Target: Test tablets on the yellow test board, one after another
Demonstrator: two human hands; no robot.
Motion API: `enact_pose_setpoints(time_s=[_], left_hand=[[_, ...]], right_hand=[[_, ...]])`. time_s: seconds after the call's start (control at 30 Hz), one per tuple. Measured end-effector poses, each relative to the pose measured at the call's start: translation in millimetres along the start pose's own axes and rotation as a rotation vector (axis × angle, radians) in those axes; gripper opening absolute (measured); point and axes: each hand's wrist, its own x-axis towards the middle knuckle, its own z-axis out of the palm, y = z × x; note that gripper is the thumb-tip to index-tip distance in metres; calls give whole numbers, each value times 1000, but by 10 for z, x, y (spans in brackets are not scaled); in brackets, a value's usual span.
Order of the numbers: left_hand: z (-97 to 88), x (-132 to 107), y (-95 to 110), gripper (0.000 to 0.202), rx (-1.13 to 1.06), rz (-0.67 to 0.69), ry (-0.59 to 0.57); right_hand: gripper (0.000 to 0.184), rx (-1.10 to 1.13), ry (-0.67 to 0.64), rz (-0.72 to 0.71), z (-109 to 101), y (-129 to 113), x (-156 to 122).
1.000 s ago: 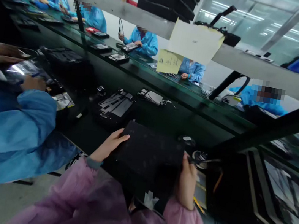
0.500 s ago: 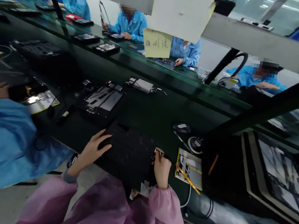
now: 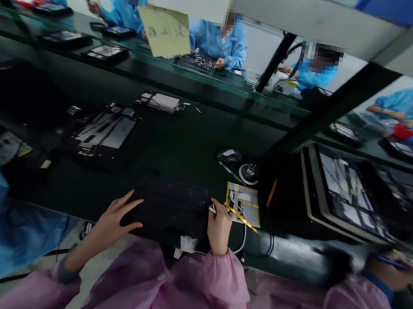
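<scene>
One flat black panel (image 3: pixel 169 204) lies on the desk (image 3: pixel 187 146) close to its front edge, right before the person. At its left end the left hand (image 3: pixel 117 219) is spread wide, thumb and fingers apart, its tips reaching the panel's edge without gripping anything. At the right end the right hand (image 3: pixel 220 227) has its fingers curled in beside a small pale piece (image 3: pixel 213 208); whether that is held or belongs to the panel, and how firmly the fingers close, I cannot tell.

The step in hand seems to be small work at the panel's right edge. Going on with it would likely call for the left hand bearing lightly on the panel while the right guides the piece, since a push could skew it.

Room is uneven. Beyond the panel the desk is bare up to a whitish unit (image 3: pixel 162 101). On the left an opened device (image 3: pixel 104 131) sits well apart. The right is tighter: a yellow-edged flat piece (image 3: pixel 250 199) with an orange strip (image 3: pixel 240 217) across it lies just beside the right hand, a white cable (image 3: pixel 243 241) drops toward the front edge, and a dark stack (image 3: pixel 338 191) stands farther out.
</scene>
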Motion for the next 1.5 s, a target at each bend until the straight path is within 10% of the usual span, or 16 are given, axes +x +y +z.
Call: enact_pose_setpoints(time_s=[0.3,0.47,0.67,0.93,1.1,1.5], left_hand=[[-112,158,12,57,62,107,76],[-140,937,998,27,-18,368,61],[593,1605,2082,14,-103,771,-294],[637,1905,1813,18,-415,630,-315],[563,1967,1851,22,-401,607,-362],[522,1825,1958,18,-177,747,-338]], right_hand=[[33,113,80,224,7,38,-17],[35,205,121,329,-351,134,14],[35,404,83,400,-594,229,40],[32,605,-37,372,-943,345,86],[25,334,-258,235,-1174,444,104],[16,-448,-242,-178,-729,527,550]])
